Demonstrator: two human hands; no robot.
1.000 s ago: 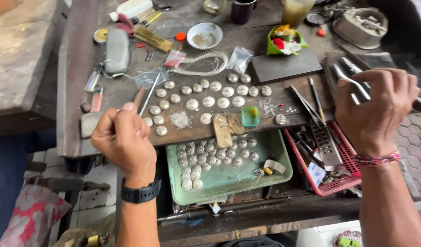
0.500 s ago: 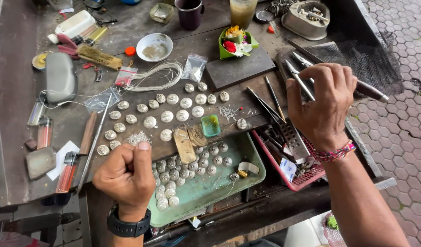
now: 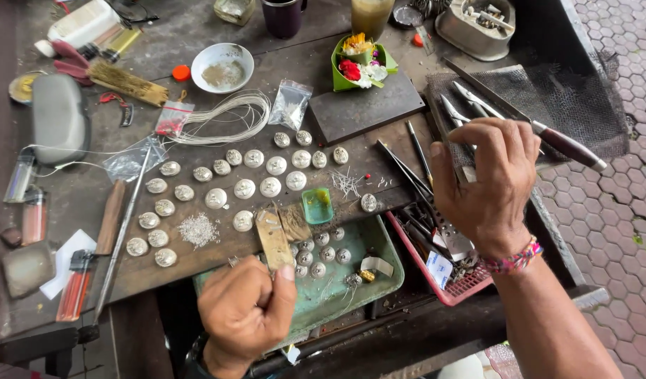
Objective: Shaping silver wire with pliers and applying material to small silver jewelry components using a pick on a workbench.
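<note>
- My left hand (image 3: 244, 316): clenched, thumb touching the flat wooden stick (image 3: 274, 238), whose long axis points away.
- My right hand (image 3: 488, 184): pinching slim metal tools (image 3: 470, 105) above the red basket (image 3: 455, 289).

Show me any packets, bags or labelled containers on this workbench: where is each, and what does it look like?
Clear plastic bag: centre back, beside the wire coil, holding pale grains.
Small red-topped bag: left of the coil, clear below.
Crumpled clear bag: left, flat on the bench.
White bottle: far left corner, lying down.
White tag: in the red basket.
</note>
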